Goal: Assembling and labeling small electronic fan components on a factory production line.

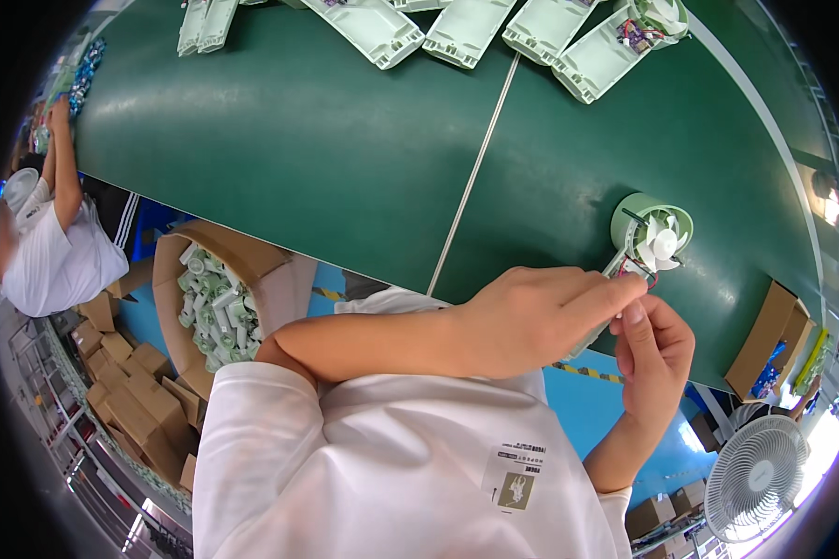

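Note:
A light green handheld fan housing (631, 207) lies near the table's front edge, its round head pointing away from me. White fan blades (664, 242) sit in the head, and red and dark wires (652, 277) come out below them. My left hand (555, 312) reaches across from the left and covers most of the handle. Its thumb and fingers are pinched together beside the wires. My right hand (657, 345) is closed too, its thumb and forefinger meeting the left fingertips over the handle. What lies between the fingertips is hidden.
Several open light green housings (471, 33) lie along the green table's (345, 140) far side, one with a circuit board. A carton (182, 289) of pale parts stands front left. At right are a small carton (760, 345) and a standing fan (755, 475). Another person (61, 242) works at far left.

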`<state>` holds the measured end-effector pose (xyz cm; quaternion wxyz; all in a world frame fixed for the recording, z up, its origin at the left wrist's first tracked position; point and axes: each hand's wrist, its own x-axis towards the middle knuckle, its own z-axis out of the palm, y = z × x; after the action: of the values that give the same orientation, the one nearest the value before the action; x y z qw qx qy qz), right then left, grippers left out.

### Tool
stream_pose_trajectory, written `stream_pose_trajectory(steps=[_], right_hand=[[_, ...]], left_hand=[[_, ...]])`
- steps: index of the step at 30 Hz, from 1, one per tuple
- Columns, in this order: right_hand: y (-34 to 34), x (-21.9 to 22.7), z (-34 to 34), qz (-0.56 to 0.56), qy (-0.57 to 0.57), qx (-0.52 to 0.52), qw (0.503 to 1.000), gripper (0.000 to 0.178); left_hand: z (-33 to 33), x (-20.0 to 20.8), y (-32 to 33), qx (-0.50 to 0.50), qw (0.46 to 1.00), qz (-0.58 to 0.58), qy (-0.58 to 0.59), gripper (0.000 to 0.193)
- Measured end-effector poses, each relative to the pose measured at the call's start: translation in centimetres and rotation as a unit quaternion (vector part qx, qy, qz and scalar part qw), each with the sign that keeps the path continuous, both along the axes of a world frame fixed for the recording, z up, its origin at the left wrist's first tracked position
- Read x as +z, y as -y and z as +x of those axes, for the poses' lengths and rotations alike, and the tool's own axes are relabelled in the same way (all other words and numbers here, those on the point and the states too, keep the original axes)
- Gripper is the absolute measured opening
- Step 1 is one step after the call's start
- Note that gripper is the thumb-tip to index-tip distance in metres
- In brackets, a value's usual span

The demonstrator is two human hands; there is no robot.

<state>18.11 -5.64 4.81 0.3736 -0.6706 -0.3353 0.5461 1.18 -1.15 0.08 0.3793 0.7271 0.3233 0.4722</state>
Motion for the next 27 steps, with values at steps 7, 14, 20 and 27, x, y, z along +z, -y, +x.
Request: stream_pose_trajectory(steps=[7,14,20,27], right_hand=[[-0.2,-0.3,0.6,-0.004,-0.016,0.001,1.0,0.018],[-0.3,-0.4,0.3,0.001,-0.011,-0.011,1.0,0.018],[-0.2,-0.5,0.4,0.003,-0.026,-0.011,1.0,0.019],[-0.3,-0.2,0.8,0.0,-0.019,-0.003,1.0,0.02]], left_hand=[[0.4,-0.6,0.0,-0.016,0.999,0.031,0.003,0.034],[0.4,0.1,0.2,0.009,1.0,0.004,0.016,0.032],[0.3,0.2,0.5,-0.01,0.999,-0.035,0.009,0.035],[0.6,-0.3,0.7,0.023,1.0,0.006,-0.008,0.043]])
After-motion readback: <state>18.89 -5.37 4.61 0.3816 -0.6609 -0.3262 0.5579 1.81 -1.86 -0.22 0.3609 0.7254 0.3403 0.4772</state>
